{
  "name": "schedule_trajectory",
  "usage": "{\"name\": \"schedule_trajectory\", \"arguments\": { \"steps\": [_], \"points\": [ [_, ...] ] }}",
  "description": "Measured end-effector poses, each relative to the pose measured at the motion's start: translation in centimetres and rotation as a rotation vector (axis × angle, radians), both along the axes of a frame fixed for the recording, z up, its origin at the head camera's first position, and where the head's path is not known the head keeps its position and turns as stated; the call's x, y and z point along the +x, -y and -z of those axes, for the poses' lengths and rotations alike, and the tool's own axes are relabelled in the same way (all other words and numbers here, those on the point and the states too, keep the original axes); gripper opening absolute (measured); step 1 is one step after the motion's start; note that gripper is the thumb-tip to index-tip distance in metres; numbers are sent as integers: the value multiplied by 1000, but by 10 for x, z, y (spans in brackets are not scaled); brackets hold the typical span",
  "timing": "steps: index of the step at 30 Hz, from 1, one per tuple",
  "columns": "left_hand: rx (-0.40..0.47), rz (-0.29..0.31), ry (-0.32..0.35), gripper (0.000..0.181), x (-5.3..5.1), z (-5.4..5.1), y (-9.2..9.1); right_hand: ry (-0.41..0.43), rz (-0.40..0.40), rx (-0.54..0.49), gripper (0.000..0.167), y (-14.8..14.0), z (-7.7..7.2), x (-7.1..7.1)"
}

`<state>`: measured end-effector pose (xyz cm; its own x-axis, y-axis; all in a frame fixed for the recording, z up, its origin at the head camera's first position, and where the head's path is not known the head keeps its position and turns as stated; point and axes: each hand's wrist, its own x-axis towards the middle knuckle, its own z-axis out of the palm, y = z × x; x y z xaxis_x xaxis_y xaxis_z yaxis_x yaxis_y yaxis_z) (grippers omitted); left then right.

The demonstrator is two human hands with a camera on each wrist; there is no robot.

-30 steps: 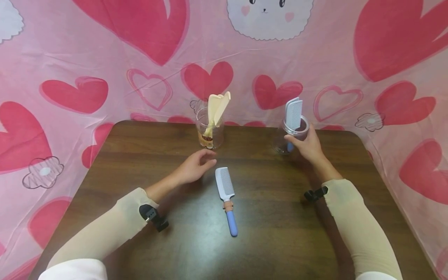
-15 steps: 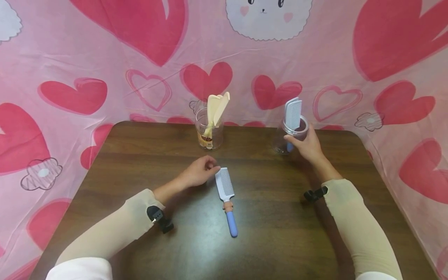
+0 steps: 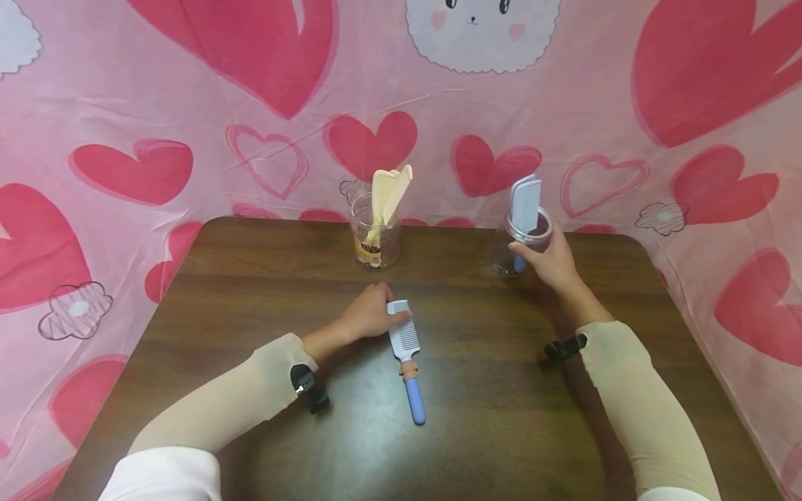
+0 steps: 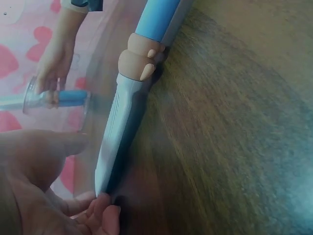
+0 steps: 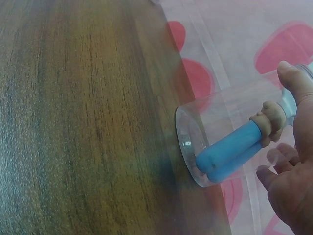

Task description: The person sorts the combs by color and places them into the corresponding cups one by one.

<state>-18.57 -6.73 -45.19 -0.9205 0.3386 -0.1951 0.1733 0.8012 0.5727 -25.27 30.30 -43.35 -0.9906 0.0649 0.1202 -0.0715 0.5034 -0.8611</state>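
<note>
A comb (image 3: 404, 334) with a pale blue toothed head, brown figure-shaped collar and blue handle lies on the table, handle toward me. My left hand (image 3: 370, 313) is at its toothed end. In the left wrist view, the fingertips (image 4: 100, 208) touch the comb's end and the thumb stands apart above it. My right hand (image 3: 554, 261) grips a clear jar (image 3: 501, 254) near its rim. Two similar combs (image 3: 525, 203) stand in that jar, handles down; their blue handles (image 5: 232, 152) show through the wall in the right wrist view.
A second clear jar (image 3: 391, 247) with a label stands at the back, left of the gripped one. Cream-coloured, broad-headed items (image 3: 388, 195) lean out of it. The wooden table (image 3: 501, 417) ends at a pink heart-patterned cloth (image 3: 282, 90) behind.
My left hand has moved right and toward me, from in front of the labelled jar to the comb's toothed end. The right hand and its jar have stayed put.
</note>
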Motion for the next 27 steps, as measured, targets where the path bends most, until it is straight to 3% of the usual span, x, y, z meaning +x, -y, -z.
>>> {"name": "schedule_trajectory", "arguments": {
  "steps": [14,22,27],
  "points": [
    [-208,-12,-2,78,-2,-1,-13,-2,10,1,99,0,1,0],
    [-276,-24,13,75,-8,-4,-17,-23,6,3,97,0,2,-1],
    [-240,-47,69,64,-13,-8,-12,-20,1,-9,97,1,1,-1]
  ]
}}
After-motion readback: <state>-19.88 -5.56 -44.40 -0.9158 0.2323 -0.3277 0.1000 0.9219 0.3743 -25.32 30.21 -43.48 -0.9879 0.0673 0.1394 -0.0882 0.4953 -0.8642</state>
